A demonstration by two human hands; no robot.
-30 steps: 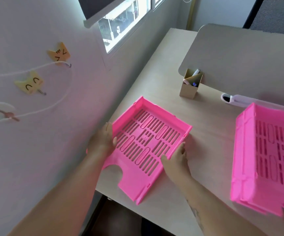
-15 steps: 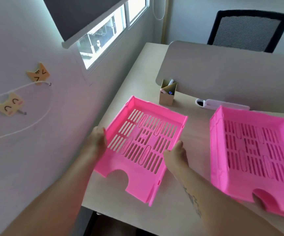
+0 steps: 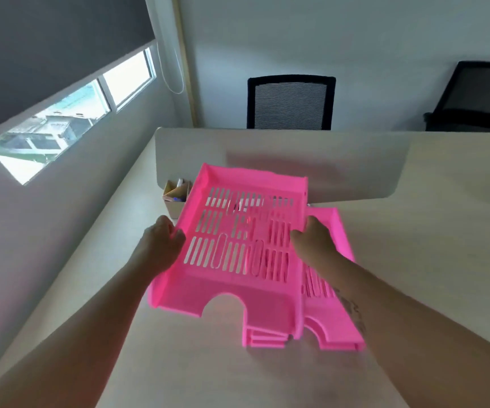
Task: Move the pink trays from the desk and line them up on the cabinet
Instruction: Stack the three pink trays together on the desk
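I hold a pink slotted tray (image 3: 232,293) in the air above the desk (image 3: 196,366), its notched front edge toward me. My left hand (image 3: 161,242) grips its left wall and my right hand (image 3: 314,245) grips its right wall. Partly under it, to the right, a stack of pink trays (image 3: 338,328) lies on the desk; only its right side and front edges show. No cabinet is in view.
A beige divider panel (image 3: 355,166) stands across the desk behind the trays. A small cardboard pen holder (image 3: 176,198) sits just left of the lifted tray. The wall with a window (image 3: 61,128) runs along the left. Two black chairs (image 3: 291,104) stand beyond the divider.
The tray has been lifted off the desk and carried right, so it now overlaps the pink stack. My view has tilted up toward the divider and chairs.
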